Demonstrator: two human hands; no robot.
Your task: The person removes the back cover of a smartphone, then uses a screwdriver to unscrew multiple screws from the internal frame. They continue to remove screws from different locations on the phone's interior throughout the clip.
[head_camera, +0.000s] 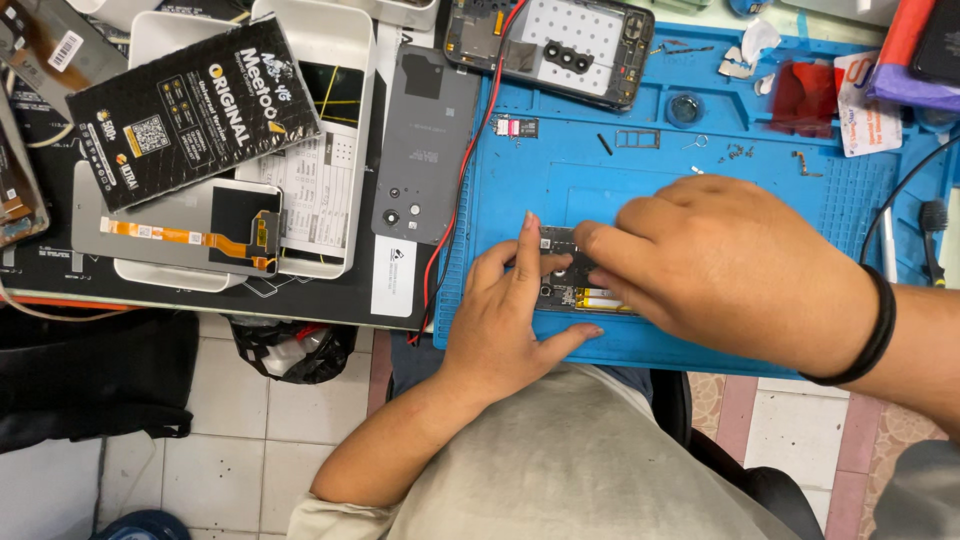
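While both hands meet over the blue mat (560, 180), a small dark circuit board (562, 268) lies flat on it, right under the fingers. The left hand (505, 315) comes from below and presses down on the board's left end with its fingertips. Its fingers are stretched out, not curled around anything, and its thumb rests on the mat near the front edge. The right hand (725, 265) comes in from the right and covers the board's right part. Its fingertips sit on top of the board, close to the left hand's fingers. Whether the right grip is pinched on something small, I cannot tell, because the hand hides it. A bit of yellow shows at the bottom edge of the board, between the two hands.

The right wrist wears a black band (868, 340). Farther back on the mat lies an open phone body (555, 45) with a red wire (470, 160) running down from it. Left of the mat, on the surface, lie a grey back cover (425, 140), a black box (195, 110) and a screen part with an orange ribbon (185, 235).
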